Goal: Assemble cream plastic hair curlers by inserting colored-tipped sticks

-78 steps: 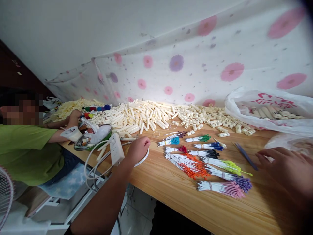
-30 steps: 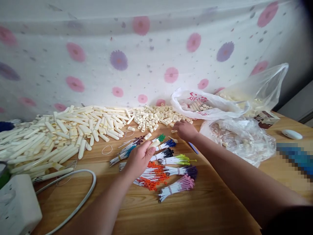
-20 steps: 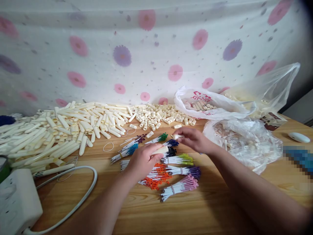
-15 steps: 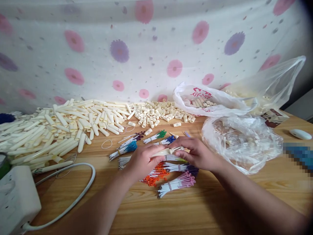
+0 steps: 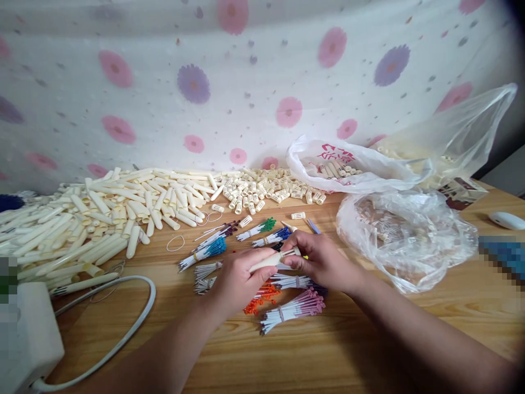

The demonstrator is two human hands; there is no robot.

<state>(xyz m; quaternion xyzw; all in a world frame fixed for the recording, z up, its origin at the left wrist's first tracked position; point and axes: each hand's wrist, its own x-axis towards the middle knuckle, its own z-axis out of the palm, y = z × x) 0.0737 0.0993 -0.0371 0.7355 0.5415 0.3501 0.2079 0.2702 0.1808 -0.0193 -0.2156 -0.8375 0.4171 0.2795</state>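
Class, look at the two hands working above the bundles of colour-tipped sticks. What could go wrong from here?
1. The slotted piece is pinched in the fingertips of the right hand, so it might slip and drop among the stick bundles below.
2. The left hand grips the cream tube; if the two parts meet crookedly, they may jam.
3. The white cable loops beside the left forearm, which might snag it.

Smooth cream tube (image 5: pixel 264 264), tilted, right end higher; slotted cream piece (image 5: pixel 290 252) at that end, roughly in line.
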